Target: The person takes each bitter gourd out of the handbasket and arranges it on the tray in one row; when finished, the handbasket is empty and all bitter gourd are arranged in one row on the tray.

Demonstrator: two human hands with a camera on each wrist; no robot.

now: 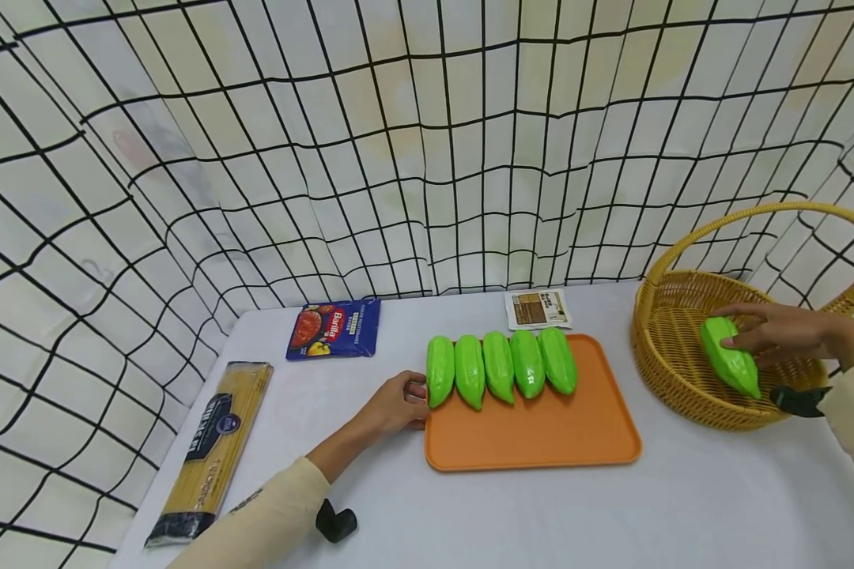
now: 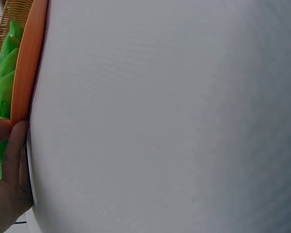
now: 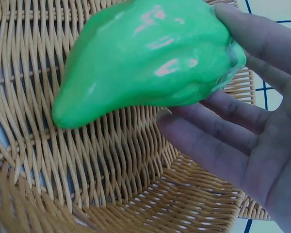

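Inside the wicker basket [image 1: 672, 379] at the right, my right hand [image 1: 790, 332] holds a green ribbed fruit [image 1: 729, 359] with a pointed tip. Seen from the right wrist, the thumb lies against the blunt end of this glossy fruit [image 3: 145, 58], and the fingers [image 3: 208, 141] reach beneath it. My left hand [image 1: 398, 403] pinches the left rim of an orange tray [image 1: 534, 442], beside the leftmost fruit. The left wrist view shows the thumb above the tray's edge [image 2: 26, 68] and a finger along its outer side. Several matching green fruits [image 1: 498, 367] lie in a row along the tray's back.
A blue Barilla pouch [image 1: 334, 329] lies at the back left of the white table [image 1: 512, 521]. Nearer, a pack of spaghetti [image 1: 213, 450] lies at the left edge. Behind the tray is a small white packet [image 1: 538, 309]. Black-grid netting [image 1: 427, 158] stands around the table.
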